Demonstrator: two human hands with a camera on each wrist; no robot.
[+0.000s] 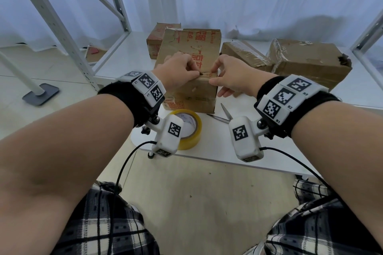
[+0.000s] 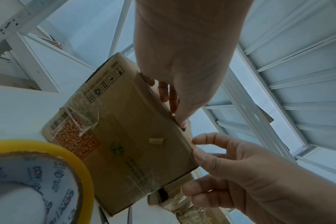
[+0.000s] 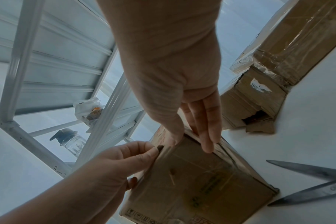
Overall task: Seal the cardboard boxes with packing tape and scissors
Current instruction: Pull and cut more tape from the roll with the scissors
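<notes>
- The left hand [image 1: 179, 68] has thumb and forefinger curled at the near top edge of the box [image 1: 187, 58], seemingly pinching a small dark tear or tab there; from the right wrist view the fingertips close on that dark spot.
- The right hand [image 1: 230, 73] is at the same edge from the other side, thumb on the top face, its other fingers lying fairly straight down the box's corner.
- Step in hand, as I judge it: drawing the torn seam closed so tape can go over it.
- The box stands on the white table [image 1: 310, 130], nearest the person.
- Next move calls for one hand to keep the edge shut while the other fetches the tape roll [image 1: 189, 128], just in front of the box.
- The scissors [image 1: 224, 115] lie open beside the tape, untouched.
- Other boxes [image 1: 308, 62] sit behind, already wrapped in tape.
</notes>
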